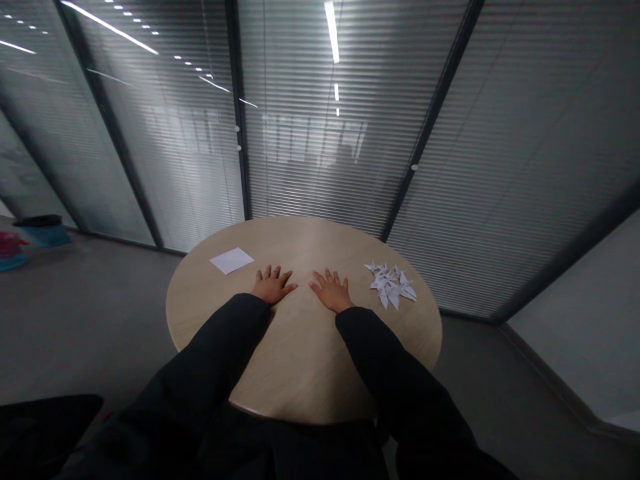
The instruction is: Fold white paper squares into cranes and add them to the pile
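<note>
Both of my hands lie palm down on a round wooden table [305, 373], a short gap between them. My left hand [273, 285] has its fingers spread and holds nothing. Beyond it to the left is a flat white sheet of paper [232, 261], not touched by the hand. My right hand [331, 291] also rests with fingers apart and nothing in it. To its right, a short way off, sits a cluster of several folded white paper cranes [391, 285], some overlapping.
Glass partitions with blinds [310, 153] stand right behind the table. A blue bin [44, 230] with a dark rim is on the floor at far left, near a red and blue object [11, 250]. A dark chair-like shape [45, 427] is at lower left.
</note>
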Tool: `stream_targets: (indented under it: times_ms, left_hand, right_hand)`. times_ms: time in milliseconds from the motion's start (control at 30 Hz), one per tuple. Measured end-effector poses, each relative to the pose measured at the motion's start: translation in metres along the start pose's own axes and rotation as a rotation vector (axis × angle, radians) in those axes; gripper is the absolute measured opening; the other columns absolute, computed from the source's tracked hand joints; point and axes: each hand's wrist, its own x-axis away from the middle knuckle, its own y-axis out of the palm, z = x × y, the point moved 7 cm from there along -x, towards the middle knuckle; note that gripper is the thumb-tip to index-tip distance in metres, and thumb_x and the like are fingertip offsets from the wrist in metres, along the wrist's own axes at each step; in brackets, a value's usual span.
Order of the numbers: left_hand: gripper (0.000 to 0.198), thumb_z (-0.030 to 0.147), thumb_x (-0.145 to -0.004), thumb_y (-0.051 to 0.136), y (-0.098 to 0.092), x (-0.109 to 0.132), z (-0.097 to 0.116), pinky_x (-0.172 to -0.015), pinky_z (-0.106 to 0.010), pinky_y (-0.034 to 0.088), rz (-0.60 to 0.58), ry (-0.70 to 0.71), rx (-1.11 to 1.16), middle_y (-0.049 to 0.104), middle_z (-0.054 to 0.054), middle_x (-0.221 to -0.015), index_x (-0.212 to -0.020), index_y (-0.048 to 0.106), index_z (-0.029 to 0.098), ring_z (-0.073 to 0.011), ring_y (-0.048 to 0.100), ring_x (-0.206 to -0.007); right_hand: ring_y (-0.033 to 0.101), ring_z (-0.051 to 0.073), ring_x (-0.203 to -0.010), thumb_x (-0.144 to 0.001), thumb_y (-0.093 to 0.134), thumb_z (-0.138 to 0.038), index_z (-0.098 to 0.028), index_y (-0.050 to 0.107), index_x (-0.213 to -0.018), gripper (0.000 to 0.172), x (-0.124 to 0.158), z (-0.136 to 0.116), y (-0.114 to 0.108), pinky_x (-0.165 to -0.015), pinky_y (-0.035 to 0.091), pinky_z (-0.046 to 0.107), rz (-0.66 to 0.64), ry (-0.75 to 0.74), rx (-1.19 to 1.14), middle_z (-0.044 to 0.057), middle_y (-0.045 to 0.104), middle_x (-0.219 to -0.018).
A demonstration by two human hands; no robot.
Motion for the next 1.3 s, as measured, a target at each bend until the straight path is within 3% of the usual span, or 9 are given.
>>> stream_targets:
  times_ms: [200,333,400,500,633,800,933,1067,1300]
  left_hand:
    - [0.070,0.067,-0.089,0.021,-0.002,0.003,0.001,-0.108,-0.063,0.012,-0.003,0.000,0.013,0.024,-0.014,-0.156,-0.147,0.031,0.029,-0.0395,0.015,-0.143]
    - [0.061,0.059,-0.092,0.026,-0.009,0.005,0.002,-0.108,-0.061,0.017,0.045,0.011,0.017,0.032,-0.014,-0.152,-0.143,0.038,0.028,-0.0379,0.022,-0.140]
    - [0.052,0.053,-0.093,0.033,-0.018,0.006,0.004,-0.107,-0.055,0.024,0.104,0.020,0.024,0.044,-0.013,-0.143,-0.134,0.049,0.025,-0.0344,0.033,-0.135]
    - [0.034,0.037,-0.091,0.046,-0.033,0.010,0.006,-0.099,-0.038,0.037,0.211,0.031,0.082,0.057,-0.013,-0.120,-0.116,0.059,0.018,-0.0252,0.052,-0.114]
    - [0.021,0.016,-0.090,0.040,-0.052,0.019,0.000,-0.080,-0.028,0.043,0.379,-0.031,0.172,0.060,-0.012,-0.104,-0.101,0.058,0.015,-0.0188,0.059,-0.093]
    - [0.022,0.012,-0.088,0.042,-0.057,0.024,0.003,-0.073,-0.027,0.042,0.321,0.034,0.191,0.066,-0.009,-0.088,-0.080,0.061,0.016,-0.0184,0.061,-0.083]
    - [0.016,0.018,-0.087,0.048,-0.057,0.030,0.019,-0.065,-0.027,0.041,0.286,0.151,0.165,0.069,-0.008,-0.082,-0.081,0.062,0.017,-0.0191,0.063,-0.076]
    - [0.033,0.037,-0.095,0.040,-0.058,0.036,0.031,-0.058,-0.028,0.039,0.326,0.185,0.158,0.069,-0.009,-0.072,-0.084,0.064,0.018,-0.0198,0.063,-0.066]
    - [0.051,0.055,-0.094,0.032,-0.061,0.040,0.034,-0.053,-0.028,0.035,0.356,0.157,0.091,0.067,-0.008,-0.064,-0.078,0.065,0.019,-0.0194,0.062,-0.060]
  right_hand:
    - [0.012,0.034,-0.144,-0.094,0.020,-0.061,-0.035,0.022,-0.148,0.060,0.003,-0.001,-0.003,-0.110,0.007,0.059,0.015,0.005,-0.019,0.009,0.014,-0.159]
    - [0.022,0.034,-0.141,-0.094,0.028,-0.059,-0.033,0.035,-0.144,0.057,0.005,-0.003,-0.010,-0.109,0.012,0.057,0.090,0.002,-0.028,0.010,0.027,-0.155]
    - [0.034,0.030,-0.135,-0.095,0.033,-0.053,-0.027,0.047,-0.136,0.050,0.007,-0.006,-0.020,-0.108,0.019,0.052,0.188,-0.034,-0.028,0.012,0.041,-0.147]
    - [0.054,0.023,-0.112,-0.096,0.039,-0.036,-0.020,0.064,-0.111,0.033,0.010,-0.010,-0.031,-0.099,0.032,0.038,0.295,-0.115,-0.016,0.011,0.062,-0.118]
    - [0.060,0.020,-0.089,-0.092,0.040,-0.018,-0.016,0.063,-0.091,0.024,0.015,-0.018,-0.044,-0.081,0.039,0.031,0.493,-0.247,0.012,0.008,0.064,-0.091]
    - [0.059,0.021,-0.076,-0.095,0.035,-0.025,-0.017,0.061,-0.085,0.029,0.026,-0.032,-0.054,-0.073,0.041,0.034,0.787,-0.471,-0.045,0.007,0.062,-0.079]
    - [0.062,0.021,-0.079,-0.095,0.034,-0.030,-0.018,0.062,-0.088,0.030,0.036,-0.041,-0.060,-0.075,0.044,0.034,0.876,-0.597,-0.106,0.008,0.065,-0.084]
    - [0.063,0.021,-0.083,-0.094,0.035,-0.027,-0.019,0.063,-0.094,0.029,0.044,-0.048,-0.064,-0.078,0.046,0.036,0.886,-0.655,-0.099,0.009,0.067,-0.090]
    - [0.064,0.024,-0.085,-0.088,0.037,-0.022,-0.019,0.061,-0.095,0.025,0.051,-0.050,-0.069,-0.080,0.049,0.038,0.964,-0.641,-0.059,0.011,0.068,-0.089]
